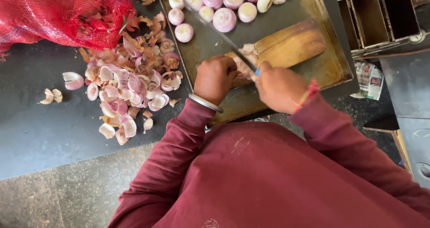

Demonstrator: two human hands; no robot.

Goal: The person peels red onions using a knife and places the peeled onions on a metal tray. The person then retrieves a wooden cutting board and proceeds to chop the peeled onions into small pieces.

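Both of your hands meet over the near end of the wooden cutting board [286, 46], which lies slantwise on the metal tray [333, 66], close to the tray's near edge. Your left hand [215, 78] is curled into a loose fist, fingers bent down onto a peeled onion [245, 66] at the board's near end; how much of the onion it pins is hard to tell, since the knuckles hide most of it. Your right hand [280, 88] is closed tight around the blue handle of a knife [224, 37], whose long blade runs from between your hands toward the tray's far left corner, passing over the onion. Along the tray's far edge sits a cluster of peeled onions [224, 6]. Off the tray's left edge, on the dark bench [40, 125], lies a heap of onion skins [130, 82], and a red mesh sack [53, 13] rests at the bench's far left corner.
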